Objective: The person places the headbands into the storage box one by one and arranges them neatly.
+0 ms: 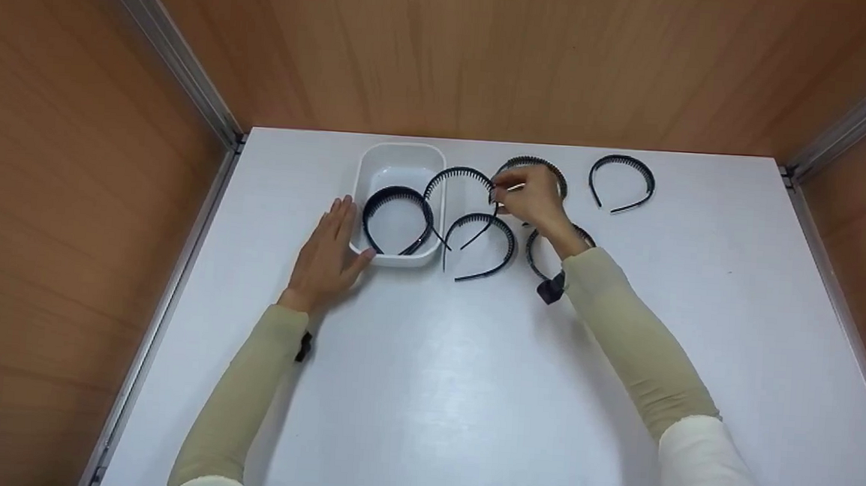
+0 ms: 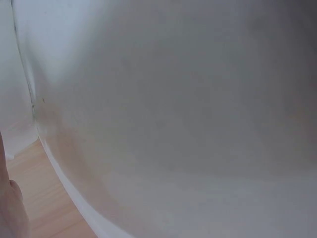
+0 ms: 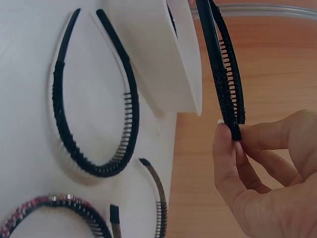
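My right hand [image 1: 532,196] pinches a black toothed headband [image 3: 218,64] near one end between thumb and fingers, plain in the right wrist view. In the head view the held headband arches over the right rim of a white plastic bin [image 1: 364,160]. Inside the bin lie black headbands [image 1: 398,192], overlapping so they look like one thick ring. Along the bin's left wall rests my left hand [image 1: 325,255], fingers straight and thumb at the front corner. The left wrist view is mostly a blurred pale surface.
Just right of the bin lies another black headband [image 1: 511,251]. Beyond the right hand is a toothed headband [image 1: 532,161], and one [image 1: 591,238] sits partly under the right wrist. A further headband [image 1: 651,183] lies at the back right. Wooden panels [image 1: 489,58] wall the white table.
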